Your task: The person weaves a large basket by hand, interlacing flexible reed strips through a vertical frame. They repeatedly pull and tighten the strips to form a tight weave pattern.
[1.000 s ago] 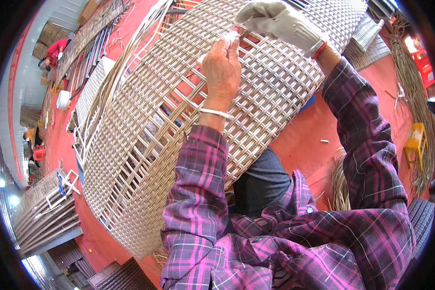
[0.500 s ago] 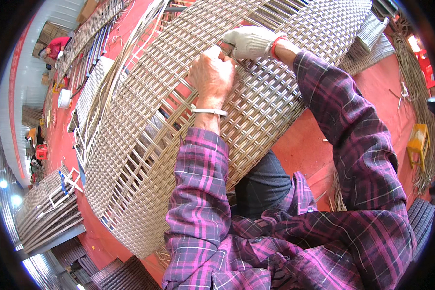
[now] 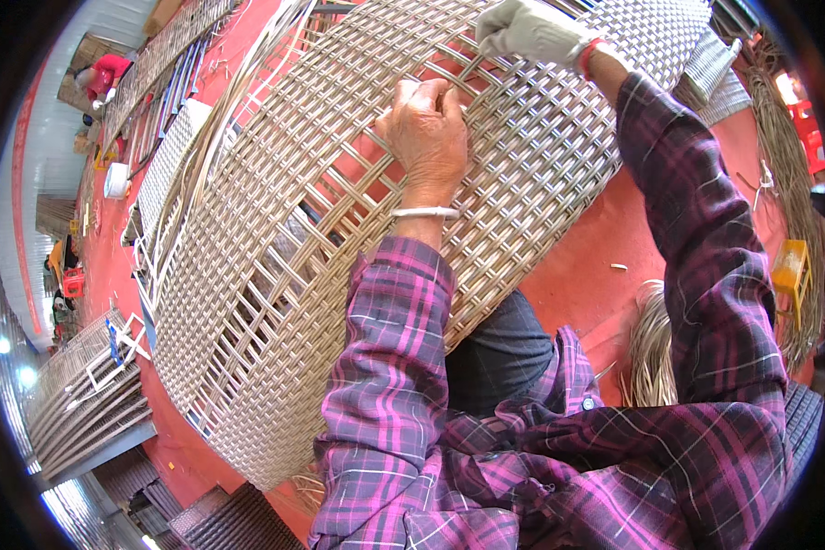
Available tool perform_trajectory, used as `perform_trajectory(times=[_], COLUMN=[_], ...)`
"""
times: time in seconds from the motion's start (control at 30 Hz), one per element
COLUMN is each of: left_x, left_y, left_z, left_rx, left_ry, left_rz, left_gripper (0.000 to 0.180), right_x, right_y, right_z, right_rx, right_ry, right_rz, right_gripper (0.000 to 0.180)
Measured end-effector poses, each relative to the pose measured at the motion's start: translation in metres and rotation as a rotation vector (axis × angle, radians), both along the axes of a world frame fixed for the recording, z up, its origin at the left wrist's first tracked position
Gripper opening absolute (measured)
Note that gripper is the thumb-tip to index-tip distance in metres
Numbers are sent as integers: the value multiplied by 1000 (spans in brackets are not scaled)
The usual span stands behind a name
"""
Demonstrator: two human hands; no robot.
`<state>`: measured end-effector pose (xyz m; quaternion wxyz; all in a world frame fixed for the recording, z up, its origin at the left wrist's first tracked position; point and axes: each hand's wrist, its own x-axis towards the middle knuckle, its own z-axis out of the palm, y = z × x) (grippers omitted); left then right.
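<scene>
- A large rounded panel of pale grey woven wicker strips point(image 3: 275, 275) fills the middle of the view, leaning across the person's lap and stretching up and away to the upper right; its weave is open lattice in the centre and tight at the far end.
- The left hand point(image 3: 428, 137), bare, with a white bangle point(image 3: 424, 212) at the wrist, lies pressed on the weave near the upper middle; its fingers point(image 3: 422, 92) are curled together and hooked over a strip of the lattice.
- The right hand point(image 3: 527, 32), in a white work glove with a red cuff, is at the top edge of the panel, just beyond the left hand; its fingers are pinched shut on a thin grey strand point(image 3: 472, 66) that runs down into the weave.
- Both forearms wear purple plaid sleeves point(image 3: 385, 367), and a dark trouser knee point(image 3: 500, 353) shows under the panel's lower edge.
- The red floor point(image 3: 587, 275) lies beneath, with a bundle of loose pale strands point(image 3: 651, 348) near the right knee.
- A yellow stool point(image 3: 788, 270) stands at the right rim, beside long bundles of cane.
- More woven grey panels point(image 3: 92, 403) are stacked at the lower left, and another person in red point(image 3: 105, 73) is far off at the upper left.
</scene>
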<state>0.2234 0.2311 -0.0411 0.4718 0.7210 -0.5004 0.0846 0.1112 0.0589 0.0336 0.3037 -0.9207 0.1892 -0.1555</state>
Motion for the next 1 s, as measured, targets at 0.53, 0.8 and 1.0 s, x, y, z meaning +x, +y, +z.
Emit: perform_trajectory(times=[0.53, 0.8, 1.0], left_x=[-33, -43, -33], left_y=[371, 415, 415], left_z=[48, -22, -35], left_rx=[345, -373, -735], left_ry=[936, 2138, 2112], left_rz=[-399, -453, -390], left_gripper=[22, 26, 15], right_x=[-20, -22, -14], right_y=[0, -35, -10], right_z=[-51, -58, -53], right_rx=[469, 421, 409], right_ry=[-106, -22, -129], right_rz=[-11, -157, -212], right_gripper=[12, 3, 6])
